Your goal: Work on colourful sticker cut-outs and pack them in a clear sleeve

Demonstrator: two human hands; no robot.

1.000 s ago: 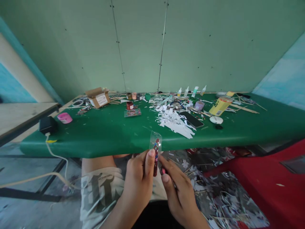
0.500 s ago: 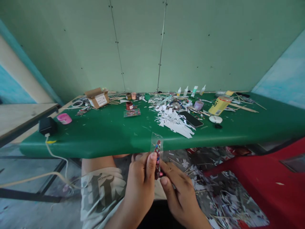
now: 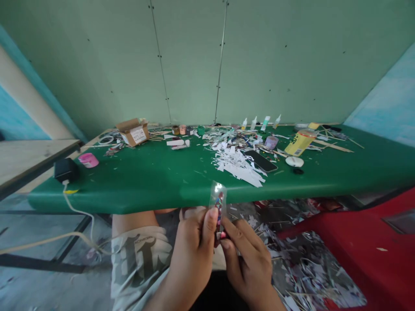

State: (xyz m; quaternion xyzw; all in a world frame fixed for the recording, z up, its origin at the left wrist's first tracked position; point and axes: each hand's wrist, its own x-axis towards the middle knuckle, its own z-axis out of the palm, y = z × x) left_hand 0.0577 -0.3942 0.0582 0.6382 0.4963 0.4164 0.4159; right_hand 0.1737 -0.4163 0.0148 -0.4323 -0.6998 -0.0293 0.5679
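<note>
My left hand (image 3: 195, 242) is closed on a slim dark red strip with blue and other coloured marks (image 3: 219, 206), held upright above my lap. A clear plastic sleeve (image 3: 216, 189) surrounds the strip and sticks up past its top. Close against its lower end, my right hand (image 3: 248, 250) has thumb and forefinger together at a small pink-and-white piece (image 3: 221, 235). Whether this piece is joined to the strip, I cannot tell. Fingers hide the strip's lower part.
On the green table (image 3: 145, 181) lie white paper scraps (image 3: 238, 166), a phone (image 3: 260, 161), a yellow bottle (image 3: 301, 142), a cardboard box (image 3: 135, 133), a pink container (image 3: 88, 160) and pale pieces (image 3: 178, 144). A red surface (image 3: 350, 242) stands at right, beside littered floor.
The sleeve and strip have shifted slightly right, and more of the pink-and-white piece shows. Pale pieces now appear where a dark red jar and flat packet were on the table.
</note>
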